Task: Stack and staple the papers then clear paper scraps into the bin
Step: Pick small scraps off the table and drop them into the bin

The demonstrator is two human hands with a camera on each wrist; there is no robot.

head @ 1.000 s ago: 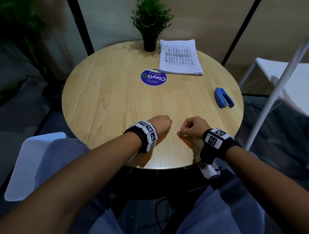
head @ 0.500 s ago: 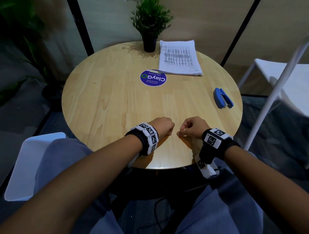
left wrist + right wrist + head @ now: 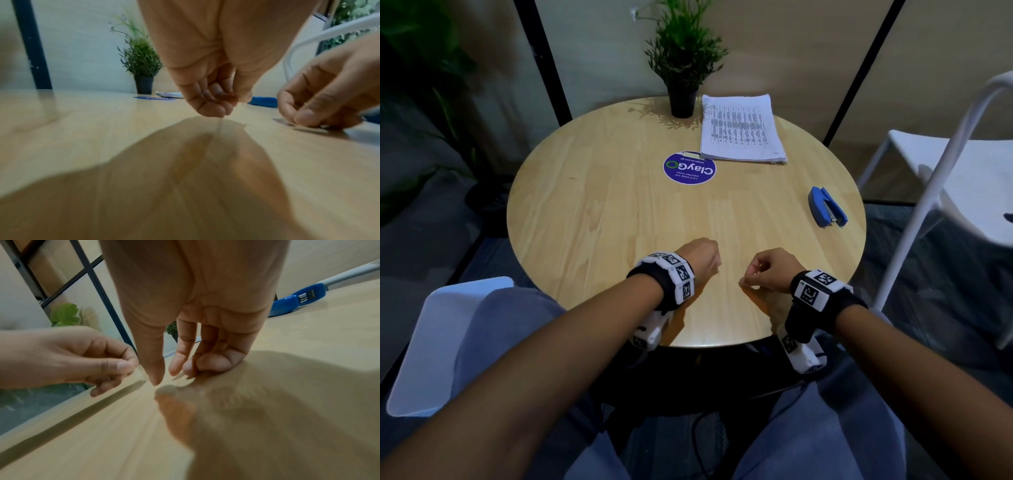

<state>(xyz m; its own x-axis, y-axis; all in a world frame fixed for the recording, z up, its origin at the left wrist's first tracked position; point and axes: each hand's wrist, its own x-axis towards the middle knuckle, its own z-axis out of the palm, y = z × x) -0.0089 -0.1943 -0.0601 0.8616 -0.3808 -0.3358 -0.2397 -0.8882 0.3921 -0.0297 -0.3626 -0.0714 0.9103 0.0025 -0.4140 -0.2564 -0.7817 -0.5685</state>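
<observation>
From my head view, my left hand (image 3: 700,258) sits at about 6 o'clock on the round bench (image 3: 592,212), its grip curled with thumb pressed to the index fingertip; something thin may be pinched there, but I cannot tell what, if anything. My right hand (image 3: 774,270) is just beside it, apart from it, its curled outer fingers resting on the wood. In my right wrist view its thumb and forefinger point down at the surface with a small gap between them, and I cannot make out whether they hold a scrap.

The stack of papers (image 3: 741,132) lies flat at about 1 o'clock on the bench, printed side up, edges roughly squared. The blue stapler (image 3: 827,211) lies at about 3 o'clock near the rim, well apart from the papers and from both hands.

A potted plant (image 3: 683,68) stands at 12 o'clock, just left of the papers. A round blue sticker (image 3: 689,169) sits near the centre, its edge just under the stack's near corner. A white chair (image 3: 941,178) stands off to the right.
</observation>
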